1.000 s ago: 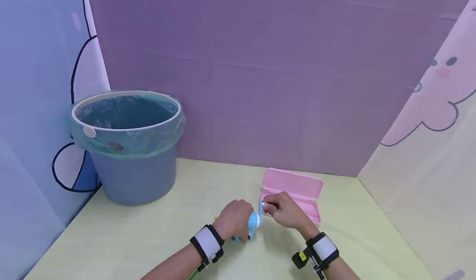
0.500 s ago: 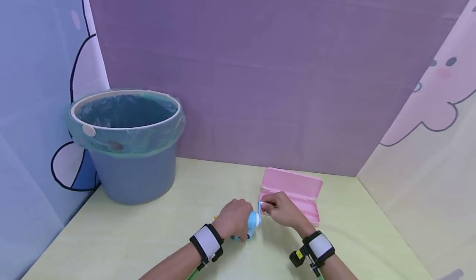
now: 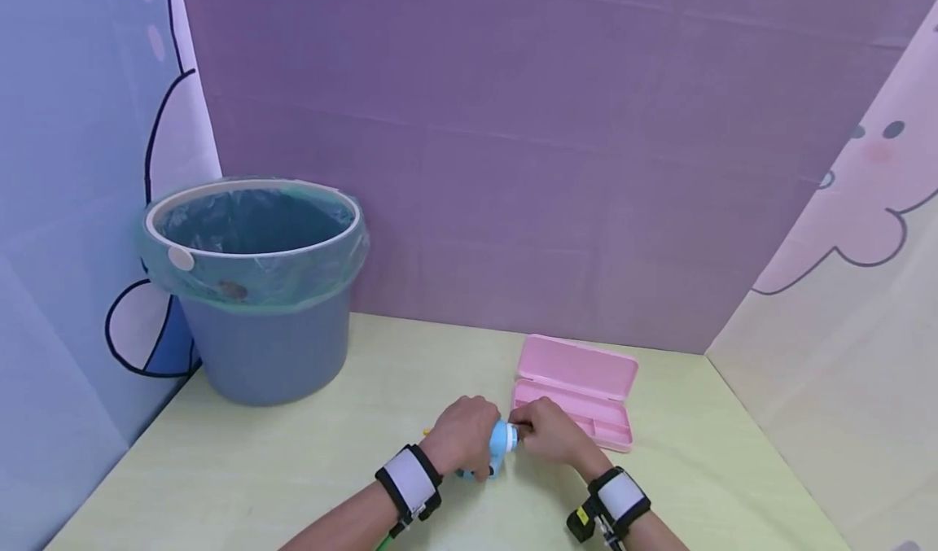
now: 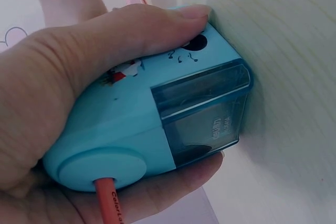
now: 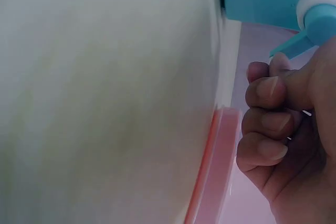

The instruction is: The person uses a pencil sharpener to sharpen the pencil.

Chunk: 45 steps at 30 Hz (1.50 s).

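A light blue crank pencil sharpener point(image 3: 502, 437) sits on the table, gripped by my left hand point(image 3: 465, 433) from above. The left wrist view shows my thumb across its printed side and fingers along the opposite side, with the clear shavings drawer point(image 4: 202, 114) between. A reddish-orange pencil point(image 4: 107, 200) sticks out of the sharpener's round front. At the other end, my right hand point(image 3: 550, 431) pinches the crank handle point(image 5: 294, 45) with curled fingers, which hide its knob. In the right wrist view the crank arm slants from its white collar to my fingertips.
An open pink pencil case point(image 3: 575, 368) lies just behind my right hand, its lid tipped back. At the back left stands a blue-grey bucket point(image 3: 267, 347) lined with a green bag. A purple wall point(image 3: 513, 168) closes off the table's far edge.
My right hand has moved slightly down and toward me, turning the crank; its arm stood upright before and is now mostly hidden in the head view. The left hand holds the sharpener still.
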{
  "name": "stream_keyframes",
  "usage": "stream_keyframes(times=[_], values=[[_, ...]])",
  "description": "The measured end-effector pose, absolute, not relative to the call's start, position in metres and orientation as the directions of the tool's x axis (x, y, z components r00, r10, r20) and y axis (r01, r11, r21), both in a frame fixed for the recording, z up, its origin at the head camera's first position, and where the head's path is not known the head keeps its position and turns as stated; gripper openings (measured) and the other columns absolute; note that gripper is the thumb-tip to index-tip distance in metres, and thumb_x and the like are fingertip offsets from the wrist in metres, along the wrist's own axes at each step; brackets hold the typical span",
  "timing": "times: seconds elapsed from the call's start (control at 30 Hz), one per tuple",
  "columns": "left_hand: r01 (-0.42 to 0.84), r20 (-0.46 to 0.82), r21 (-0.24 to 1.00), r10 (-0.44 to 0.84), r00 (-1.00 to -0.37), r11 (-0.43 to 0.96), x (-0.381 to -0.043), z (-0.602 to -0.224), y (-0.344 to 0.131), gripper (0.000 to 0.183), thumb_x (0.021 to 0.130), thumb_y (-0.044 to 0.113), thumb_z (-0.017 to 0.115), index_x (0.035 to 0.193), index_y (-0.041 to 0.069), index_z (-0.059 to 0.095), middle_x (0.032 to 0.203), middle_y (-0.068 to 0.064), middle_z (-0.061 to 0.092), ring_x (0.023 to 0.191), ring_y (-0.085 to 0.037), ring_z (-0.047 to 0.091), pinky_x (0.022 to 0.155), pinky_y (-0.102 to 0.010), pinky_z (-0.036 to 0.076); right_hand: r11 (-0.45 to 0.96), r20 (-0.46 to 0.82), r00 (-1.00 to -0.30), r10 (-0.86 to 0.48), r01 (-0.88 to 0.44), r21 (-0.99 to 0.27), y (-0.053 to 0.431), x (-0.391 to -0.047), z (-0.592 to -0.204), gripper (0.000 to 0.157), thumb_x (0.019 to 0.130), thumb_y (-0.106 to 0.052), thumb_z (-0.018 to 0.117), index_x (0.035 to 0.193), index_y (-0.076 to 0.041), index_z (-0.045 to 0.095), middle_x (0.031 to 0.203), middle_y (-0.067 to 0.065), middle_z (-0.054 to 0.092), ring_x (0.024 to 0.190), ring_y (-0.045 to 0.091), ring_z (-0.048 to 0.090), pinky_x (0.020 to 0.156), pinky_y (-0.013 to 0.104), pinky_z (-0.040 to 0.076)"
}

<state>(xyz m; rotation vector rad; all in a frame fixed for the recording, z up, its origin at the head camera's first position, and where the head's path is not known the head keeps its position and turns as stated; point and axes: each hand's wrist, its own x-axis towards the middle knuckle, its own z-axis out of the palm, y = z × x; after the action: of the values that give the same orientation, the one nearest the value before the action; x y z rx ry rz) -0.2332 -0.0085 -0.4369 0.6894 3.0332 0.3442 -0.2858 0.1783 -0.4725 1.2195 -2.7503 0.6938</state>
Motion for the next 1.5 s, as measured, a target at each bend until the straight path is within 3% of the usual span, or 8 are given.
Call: stream_keyframes(times=[0.2, 0.63, 0.83, 1.17, 1.5], values=[[0.443, 0.058, 0.219, 0.442, -0.895, 0.869, -0.233, -0.437, -0.010, 0.046, 0.050, 0.024, 0.096, 0.078, 0.014, 0.061, 0.067, 0.007, 0.053, 0.061, -0.011, 0.049, 0.057, -0.024, 0.044, 0.578, 0.223, -0.673, -0.705, -0.728, -0.368, 0.178, -0.280, -0.474, 0.024, 0.072, 0.005, 0.059, 0.066, -0.018, 0.056, 0.058, -0.015, 0.036, 0.054, -0.001, 0.032, 0.050, 0.017, 0.028], [0.452, 0.067, 0.215, 0.449, -0.891, 0.866, -0.230, -0.434, -0.011, 0.046, 0.049, 0.024, 0.096, 0.077, 0.014, 0.060, 0.066, 0.006, 0.053, 0.061, -0.011, 0.049, 0.057, -0.024, 0.043, 0.617, 0.121, -0.698, -0.705, -0.689, -0.382, 0.175, -0.267, -0.473, 0.032, 0.073, 0.001, 0.063, 0.056, -0.018, 0.044, 0.054, -0.013, 0.029, 0.049, 0.001, 0.027, 0.046, 0.018, 0.024], [0.468, 0.098, 0.205, 0.457, -0.884, 0.860, -0.230, -0.434, -0.012, 0.046, 0.049, 0.024, 0.096, 0.074, 0.014, 0.059, 0.064, 0.007, 0.051, 0.060, -0.010, 0.048, 0.055, -0.023, 0.042, 0.621, 0.054, -0.701, -0.711, -0.662, -0.420, 0.176, -0.261, -0.474, 0.032, 0.077, -0.002, 0.065, 0.056, -0.020, 0.047, 0.053, -0.015, 0.032, 0.048, -0.001, 0.029, 0.047, 0.017, 0.024], [0.458, 0.086, 0.206, 0.450, -0.889, 0.865, -0.232, -0.437, -0.011, 0.044, 0.049, 0.025, 0.096, 0.070, 0.015, 0.058, 0.061, 0.007, 0.051, 0.056, -0.010, 0.046, 0.051, -0.023, 0.041, 0.508, 0.151, -0.602, -0.784, -0.762, -0.400, 0.180, -0.248, -0.473, 0.031, 0.074, 0.004, 0.060, 0.055, -0.018, 0.049, 0.054, -0.017, 0.028, 0.052, -0.005, 0.026, 0.049, 0.014, 0.020], [0.450, 0.079, 0.214, 0.444, -0.893, 0.867, -0.232, -0.437, -0.009, 0.044, 0.050, 0.026, 0.096, 0.072, 0.014, 0.059, 0.063, 0.007, 0.051, 0.058, -0.010, 0.046, 0.053, -0.023, 0.041, 0.543, 0.038, -0.630, -0.776, -0.697, -0.468, 0.184, -0.242, -0.466, 0.033, 0.081, 0.001, 0.060, 0.057, -0.019, 0.051, 0.053, -0.019, 0.030, 0.052, -0.004, 0.029, 0.050, 0.015, 0.023]])
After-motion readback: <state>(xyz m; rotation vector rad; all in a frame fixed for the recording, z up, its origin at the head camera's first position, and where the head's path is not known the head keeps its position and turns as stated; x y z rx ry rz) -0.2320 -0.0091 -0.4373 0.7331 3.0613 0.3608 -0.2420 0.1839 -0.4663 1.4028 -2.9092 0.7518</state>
